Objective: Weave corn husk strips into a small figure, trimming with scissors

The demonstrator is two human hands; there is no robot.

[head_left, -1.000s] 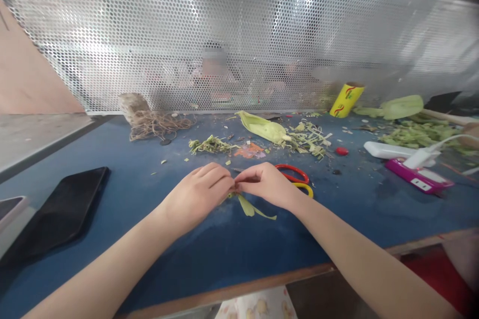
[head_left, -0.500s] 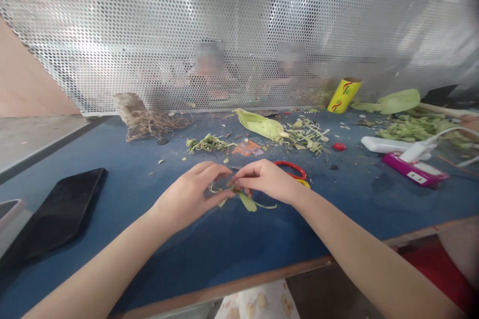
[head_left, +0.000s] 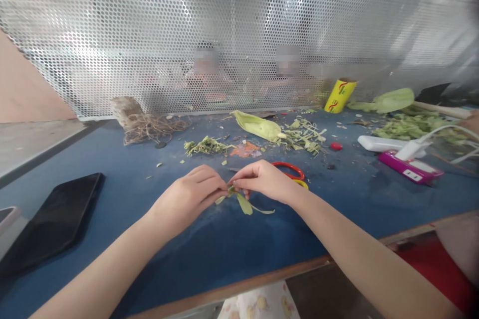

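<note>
Both hands meet over the blue table (head_left: 224, 244). Pinched between the fingertips of my right hand (head_left: 264, 179) is a green leaf strip (head_left: 245, 205), its loose ends hanging toward me. My left hand (head_left: 194, 192) has its fingers closed at the same bundle, touching its left side; the exact grip is hidden. Scissors with red and yellow handles (head_left: 290, 165) lie partly behind my right hand. Beyond the hands are a small heap of twisted green strips (head_left: 207, 145), a large pale green husk leaf (head_left: 258, 126) and a scatter of cut strips (head_left: 305, 134).
A black phone (head_left: 56, 214) lies at left. Tangled twine (head_left: 149, 127) sits at the back left. On the right are a yellow tube (head_left: 340, 95), a red cap (head_left: 336, 146), a purple power strip (head_left: 407, 167) with cables, and another person's hand (head_left: 470, 123). A perforated metal screen (head_left: 239, 20) closes off the back.
My left fingers, spread around the bundle before, have closed together at it. My right hand keeps its pinch on the leaf strip. The view has shifted slightly.
</note>
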